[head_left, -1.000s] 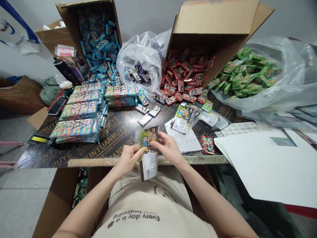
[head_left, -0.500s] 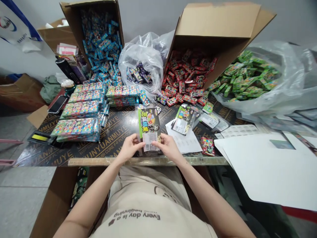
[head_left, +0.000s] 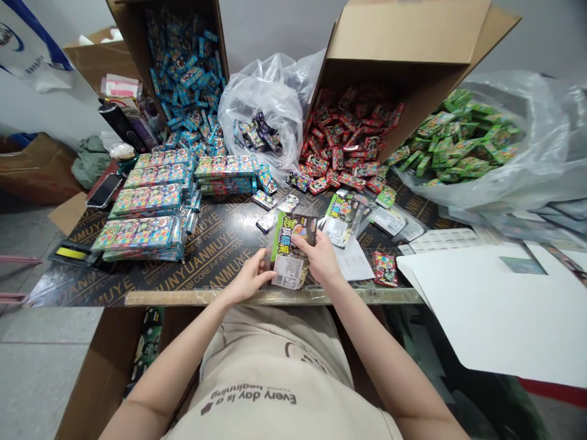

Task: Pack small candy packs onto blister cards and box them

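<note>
A flat candy packaging bag [head_left: 285, 249], black and green with large printed characters and a white barcode label near its bottom, is tilted above the table's front edge. My right hand [head_left: 320, 258] pinches its right side, thumb on the front. My left hand [head_left: 253, 276] holds the lower left edge between thumb and fingers. Just behind the bag lie a few small dark candy packets [head_left: 265, 200]. To the right, a similar labelled bag [head_left: 338, 226] rests on white paper [head_left: 360, 261], and a small red and green packet [head_left: 385, 269] lies nearby.
Stacked packet bundles [head_left: 147, 200] fill the table's left, beside a phone [head_left: 104, 190]. Behind stand a box of blue packets [head_left: 183, 79], a plastic bag of purple ones [head_left: 261, 79], a box of red ones [head_left: 408, 36] and a bag of green ones [head_left: 541, 140]. White sheets [head_left: 495, 311] lie right.
The bag has shifted right and toward me and now tilts. My right hand has moved up its right side, off the label. The small dark packets behind it are more exposed.
</note>
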{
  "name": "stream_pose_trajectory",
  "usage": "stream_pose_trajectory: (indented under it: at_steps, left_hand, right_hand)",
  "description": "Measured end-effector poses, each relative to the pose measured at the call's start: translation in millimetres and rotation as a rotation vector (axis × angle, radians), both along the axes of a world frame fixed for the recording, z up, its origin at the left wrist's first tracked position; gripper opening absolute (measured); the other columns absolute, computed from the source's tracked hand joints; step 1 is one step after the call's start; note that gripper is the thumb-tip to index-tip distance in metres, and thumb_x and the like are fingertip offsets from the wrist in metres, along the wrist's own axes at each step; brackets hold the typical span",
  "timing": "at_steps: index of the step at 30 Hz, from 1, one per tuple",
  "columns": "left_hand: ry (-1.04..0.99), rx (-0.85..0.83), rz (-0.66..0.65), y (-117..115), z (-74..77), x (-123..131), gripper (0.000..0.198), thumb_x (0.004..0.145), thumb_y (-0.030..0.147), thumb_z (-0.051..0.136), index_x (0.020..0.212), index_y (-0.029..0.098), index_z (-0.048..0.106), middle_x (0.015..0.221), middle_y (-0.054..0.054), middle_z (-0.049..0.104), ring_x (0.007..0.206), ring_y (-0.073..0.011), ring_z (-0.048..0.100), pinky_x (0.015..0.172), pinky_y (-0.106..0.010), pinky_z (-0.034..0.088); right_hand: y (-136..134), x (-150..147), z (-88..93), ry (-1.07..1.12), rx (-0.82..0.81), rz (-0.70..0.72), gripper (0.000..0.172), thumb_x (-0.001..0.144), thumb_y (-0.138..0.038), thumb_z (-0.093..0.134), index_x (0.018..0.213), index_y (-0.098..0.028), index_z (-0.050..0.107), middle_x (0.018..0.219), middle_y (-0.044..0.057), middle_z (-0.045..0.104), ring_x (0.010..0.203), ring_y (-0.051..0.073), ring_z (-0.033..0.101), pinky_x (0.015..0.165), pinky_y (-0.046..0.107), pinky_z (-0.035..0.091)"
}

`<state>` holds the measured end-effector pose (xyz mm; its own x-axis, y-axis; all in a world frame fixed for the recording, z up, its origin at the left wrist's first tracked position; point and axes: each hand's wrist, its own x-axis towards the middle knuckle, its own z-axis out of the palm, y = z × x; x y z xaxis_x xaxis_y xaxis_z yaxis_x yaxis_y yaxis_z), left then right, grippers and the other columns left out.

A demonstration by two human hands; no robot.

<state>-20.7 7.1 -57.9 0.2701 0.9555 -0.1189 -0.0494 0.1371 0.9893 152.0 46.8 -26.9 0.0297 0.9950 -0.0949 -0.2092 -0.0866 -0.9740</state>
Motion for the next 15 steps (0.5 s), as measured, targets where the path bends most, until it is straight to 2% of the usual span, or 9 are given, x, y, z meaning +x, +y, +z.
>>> stream_pose_trajectory:
  at_steps: [2, 4, 7, 10, 12, 15]
  left_hand:
    - [-0.02, 0.04, -0.057, 2, 3.4, 5, 0.051, 0.076, 0.034, 0.072, 0.121, 0.017, 0.054, 0.102, -0.008, 0.069, 0.095, -0.0228, 0.066, 0.088, -0.035, 0.052]
    - [-0.017, 0.106, -0.025, 7, 7.5, 10, 0.047, 0.079, 0.03, 0.069, 0.12, 0.017, 0.053, 0.112, -0.009, 0.067, 0.102, -0.0225, 0.063, 0.093, -0.035, 0.049]
    - [0.092, 0.169, 0.079, 17, 7.7, 14, 0.03, 0.078, 0.025, 0.067, 0.106, 0.016, 0.057, 0.096, -0.005, 0.068, 0.089, -0.0196, 0.063, 0.086, -0.031, 0.048]
    - [0.136, 0.142, 0.13, 24, 2.8, 15, 0.02, 0.076, 0.025, 0.067, 0.091, 0.016, 0.059, 0.081, -0.001, 0.066, 0.079, -0.0178, 0.06, 0.079, -0.029, 0.047]
    - [0.037, 0.098, 0.16, 25, 4.3, 19, 0.028, 0.071, 0.026, 0.072, 0.094, 0.016, 0.059, 0.087, -0.002, 0.067, 0.084, -0.0186, 0.061, 0.082, -0.03, 0.047]
    - [-0.193, 0.043, 0.279, 22, 21.8, 30, 0.049, 0.068, 0.031, 0.076, 0.111, 0.018, 0.057, 0.11, -0.005, 0.068, 0.103, -0.0201, 0.061, 0.093, -0.03, 0.045]
  right_hand:
    - [4, -4, 2.5, -0.025, 0.05, -0.053, 0.042, 0.059, -0.044, 0.084, 0.086, -0.019, 0.063, 0.08, 0.0, 0.069, 0.07, 0.015, 0.061, 0.071, 0.03, 0.051]
    - [6, -8, 4.5, -0.095, 0.124, -0.101, 0.04, 0.06, -0.044, 0.083, 0.084, -0.019, 0.063, 0.08, 0.0, 0.067, 0.07, 0.014, 0.059, 0.07, 0.028, 0.05]
    - [8, -11, 6.9, -0.137, 0.203, -0.189, 0.04, 0.071, -0.052, 0.075, 0.092, -0.021, 0.062, 0.081, 0.0, 0.065, 0.07, 0.014, 0.058, 0.067, 0.026, 0.049]
    - [14, -13, 9.5, -0.046, 0.194, -0.248, 0.046, 0.081, -0.064, 0.058, 0.097, -0.022, 0.064, 0.085, 0.001, 0.065, 0.077, 0.015, 0.06, 0.069, 0.026, 0.049]
    - [18, -15, 12.3, 0.055, 0.119, -0.245, 0.051, 0.081, -0.069, 0.052, 0.091, -0.021, 0.064, 0.086, 0.003, 0.067, 0.085, 0.017, 0.062, 0.074, 0.028, 0.051]
    - [18, -23, 17.7, 0.198, 0.011, -0.225, 0.049, 0.077, -0.069, 0.057, 0.084, -0.02, 0.063, 0.085, 0.005, 0.07, 0.091, 0.022, 0.065, 0.078, 0.034, 0.053]
